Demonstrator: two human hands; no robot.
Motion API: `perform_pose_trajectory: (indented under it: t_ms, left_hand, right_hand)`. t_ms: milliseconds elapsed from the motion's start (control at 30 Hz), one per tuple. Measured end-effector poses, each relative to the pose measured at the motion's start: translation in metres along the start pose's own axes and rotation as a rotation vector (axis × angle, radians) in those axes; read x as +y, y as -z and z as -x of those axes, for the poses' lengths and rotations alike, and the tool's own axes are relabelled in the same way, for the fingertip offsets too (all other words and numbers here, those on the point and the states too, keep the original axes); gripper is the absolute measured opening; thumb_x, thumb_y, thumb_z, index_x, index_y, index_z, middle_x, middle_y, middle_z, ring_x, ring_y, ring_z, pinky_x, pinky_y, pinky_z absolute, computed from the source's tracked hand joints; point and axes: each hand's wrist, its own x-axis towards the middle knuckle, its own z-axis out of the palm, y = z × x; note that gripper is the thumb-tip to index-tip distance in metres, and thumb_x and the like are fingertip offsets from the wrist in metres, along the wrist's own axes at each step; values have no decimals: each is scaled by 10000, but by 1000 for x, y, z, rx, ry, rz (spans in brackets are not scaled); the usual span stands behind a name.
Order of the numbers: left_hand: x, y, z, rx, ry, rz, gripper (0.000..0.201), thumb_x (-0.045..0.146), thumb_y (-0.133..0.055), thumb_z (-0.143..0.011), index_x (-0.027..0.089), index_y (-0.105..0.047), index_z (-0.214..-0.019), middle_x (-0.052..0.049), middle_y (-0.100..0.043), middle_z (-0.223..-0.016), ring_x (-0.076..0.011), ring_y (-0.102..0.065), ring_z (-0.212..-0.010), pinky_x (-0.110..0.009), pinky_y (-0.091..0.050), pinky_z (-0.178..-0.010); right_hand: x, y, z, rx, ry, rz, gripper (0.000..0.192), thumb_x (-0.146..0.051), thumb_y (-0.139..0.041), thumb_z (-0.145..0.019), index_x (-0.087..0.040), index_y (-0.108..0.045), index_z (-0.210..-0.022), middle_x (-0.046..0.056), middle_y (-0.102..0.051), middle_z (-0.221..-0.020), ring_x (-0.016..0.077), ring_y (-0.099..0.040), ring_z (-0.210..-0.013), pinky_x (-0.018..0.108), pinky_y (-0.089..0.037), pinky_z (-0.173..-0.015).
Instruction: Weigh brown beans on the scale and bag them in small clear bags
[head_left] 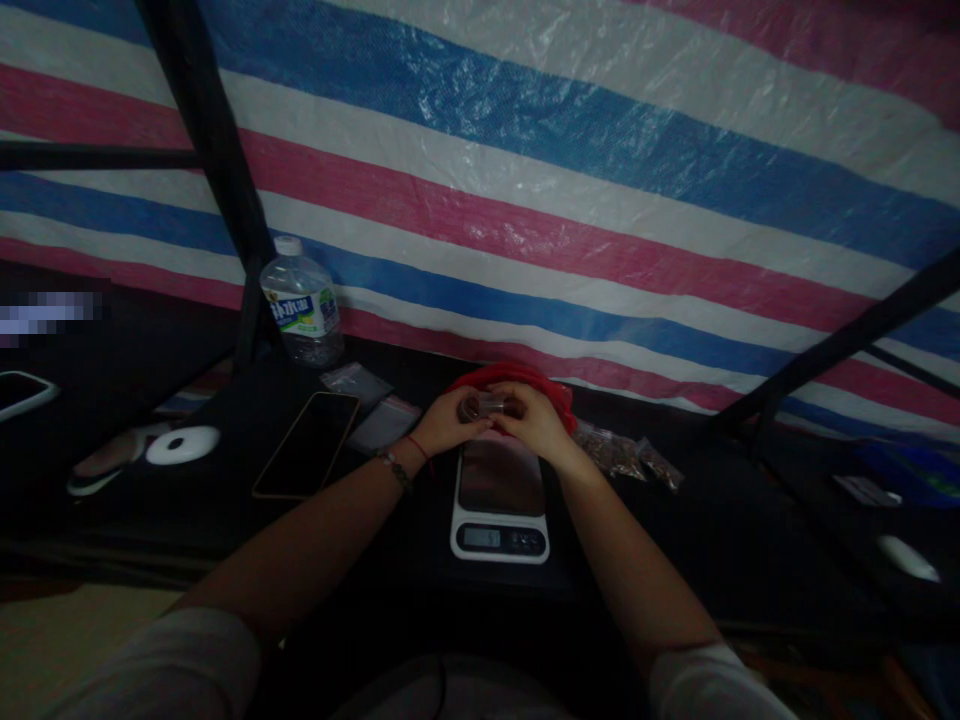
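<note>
My head view is dim overall. The striped tarp behind the table takes most of the light, with soft sheen on its creases near the top, while the black table sinks into deep shadow. My forearms are only faintly lit. The scale shows a weak reflection on its plate; its display is too blurred to read. Straight poles bow toward the edges, and a pixelated patch sits at the left.

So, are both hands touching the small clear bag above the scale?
Touching. The head view shows the left hand and right hand pinching the small clear bag from both sides.
</note>
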Motion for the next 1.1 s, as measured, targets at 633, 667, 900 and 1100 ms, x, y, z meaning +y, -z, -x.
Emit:
perform_pose_trajectory:
  t_ms: [633,667,900,1100]
  left_hand:
    - [-18,17,-4,-27,224,810,444,526,-477,-830,161,-641,-1022,-84,-664,-823,-183,-626,-733,-355,-521,-724]
    - [-18,16,-4,-40,220,799,449,531,-467,-836,161,-644,-1018,-89,-666,-825,-186,-628,-744,-360,-520,-736]
    - [-17,10,-2,2,258,862,482,589,-591,-749,199,-627,-1031,-89,-680,-1026,-214,-653,-888,-385,-520,-813]
    - [-19,13,-8,115,210,692,504,430,-811,-599,146,-654,-984,-73,-697,-975,-209,-646,-894,-345,-501,-851]
  right_hand:
    - [5,14,16,-50,158,120,427,-265,-578,-876,-271,-531,-1300,88,-517,-1344,222,-425,-1290,449,-310,-1105]
    - [2,13,6,-52,180,138,409,-250,-582,-871,-259,-552,-1279,92,-514,-1340,221,-427,-1284,447,-311,-1103]
    - [-8,-2,-50,-250,255,206,58,-222,-685,-795,-206,-701,-849,65,-577,-1223,214,-496,-1185,422,-358,-1046]
    - [-3,6,-55,-12,141,51,64,-224,-689,-764,-176,-651,-746,68,-626,-1054,186,-585,-992,337,-445,-900]
